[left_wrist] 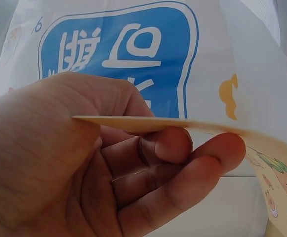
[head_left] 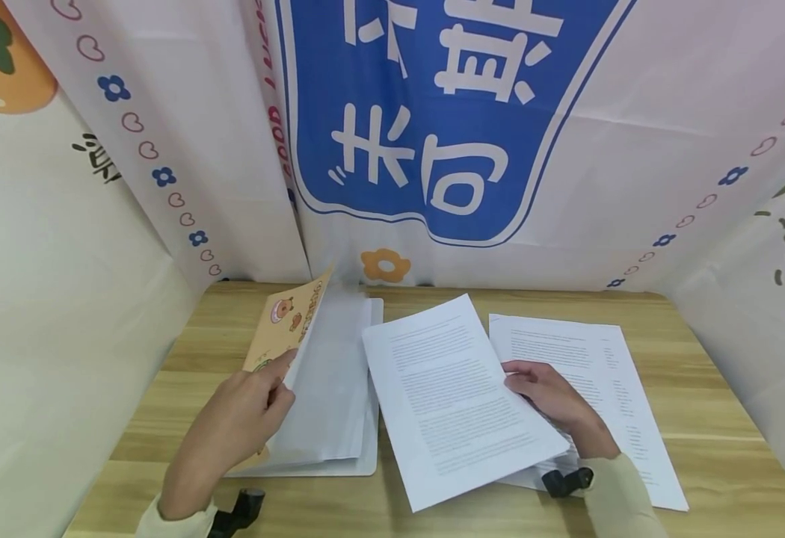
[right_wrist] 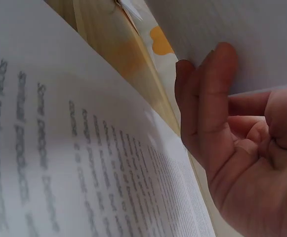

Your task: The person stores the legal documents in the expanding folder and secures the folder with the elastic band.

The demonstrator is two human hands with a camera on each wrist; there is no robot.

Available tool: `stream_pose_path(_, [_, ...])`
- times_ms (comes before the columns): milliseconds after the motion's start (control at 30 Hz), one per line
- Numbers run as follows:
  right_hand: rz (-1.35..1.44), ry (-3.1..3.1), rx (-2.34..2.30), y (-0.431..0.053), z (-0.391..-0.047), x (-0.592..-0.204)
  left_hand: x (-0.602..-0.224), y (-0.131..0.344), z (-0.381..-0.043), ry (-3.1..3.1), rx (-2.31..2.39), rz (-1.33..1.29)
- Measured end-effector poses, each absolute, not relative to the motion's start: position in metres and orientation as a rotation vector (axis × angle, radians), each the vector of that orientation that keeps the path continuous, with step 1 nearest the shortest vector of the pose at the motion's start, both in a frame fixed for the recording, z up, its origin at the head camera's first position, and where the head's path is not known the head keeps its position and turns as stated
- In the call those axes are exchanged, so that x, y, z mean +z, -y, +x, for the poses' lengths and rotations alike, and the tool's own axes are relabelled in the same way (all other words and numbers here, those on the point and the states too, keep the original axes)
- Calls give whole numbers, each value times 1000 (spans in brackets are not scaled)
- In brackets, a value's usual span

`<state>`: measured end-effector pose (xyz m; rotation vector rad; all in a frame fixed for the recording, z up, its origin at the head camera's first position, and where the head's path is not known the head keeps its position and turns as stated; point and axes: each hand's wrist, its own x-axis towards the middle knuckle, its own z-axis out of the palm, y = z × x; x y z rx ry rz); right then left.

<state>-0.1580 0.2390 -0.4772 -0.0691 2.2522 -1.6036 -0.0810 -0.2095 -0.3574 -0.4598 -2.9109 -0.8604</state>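
On the left of the table in the head view lies a folder with clear inner sleeves (head_left: 328,396) and an orange cartoon cover (head_left: 278,321). My left hand (head_left: 241,411) pinches the edge of this cover and holds it raised and tilted. In the left wrist view the cover (left_wrist: 148,123) runs between the thumb and the curled fingers (left_wrist: 183,182). My right hand (head_left: 550,392) grips the right edge of a printed sheet (head_left: 456,403), which is tilted above the table beside the folder. In the right wrist view the sheet (right_wrist: 262,44) passes between fingers and thumb.
Another printed page (head_left: 635,418) lies on the wooden table (head_left: 709,418) at the right, partly under my right hand and the held sheet. A printed cloth (head_left: 567,187) hangs behind the table, with more cloth (head_left: 63,261) along the sides.
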Motion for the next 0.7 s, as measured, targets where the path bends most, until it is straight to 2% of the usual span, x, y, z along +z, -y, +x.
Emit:
stream_pose_path(433, [-53,-2372,-1505,-217,-163,-482,-358,209,-83,2906,-835,-497])
stream_pose_path(700, [-38,-2318,-1618,-198,-169,-484,-358,210,-82,2907,-832,-494])
